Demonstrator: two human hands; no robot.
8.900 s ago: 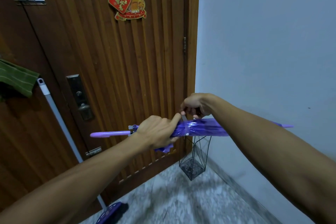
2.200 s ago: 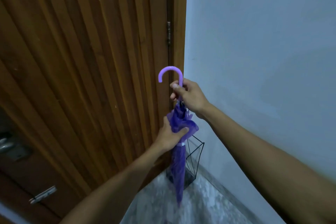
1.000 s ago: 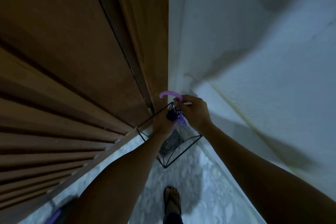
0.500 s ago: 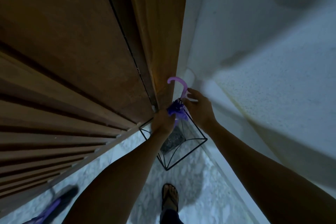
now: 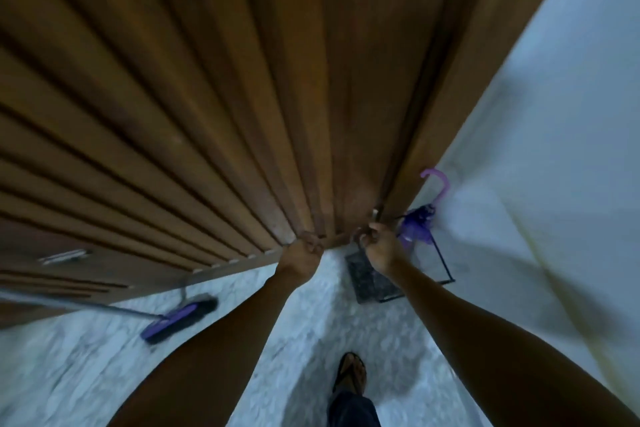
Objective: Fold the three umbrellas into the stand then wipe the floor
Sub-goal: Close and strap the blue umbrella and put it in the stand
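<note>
Both hands have come off the purple umbrella (image 5: 417, 225), which half a second ago they were lowering into the wire stand (image 5: 440, 262). It now sits in the stand on its own, folded, its curved handle tipped up toward the pale wall (image 5: 554, 114) in the corner beside the wooden door (image 5: 207, 97).

The left hand (image 5: 302, 255) is curled into a loose fist with nothing in it, low down near the bottom edge of the door. The right hand (image 5: 379, 246) hovers just left of the umbrella, over the stand, fingers bent inward; the picture is blurred, and I cannot tell whether they pinch anything, though they seem apart from the umbrella's fabric. The two hands are near each other but not touching.

On the speckled floor (image 5: 311, 340) to the left lies a mop (image 5: 180, 319) with a purple head, its long pole running off toward the left edge along the foot of the door. Lower down, a sandalled foot (image 5: 350, 373) stands on the floor between the two forearms.
</note>
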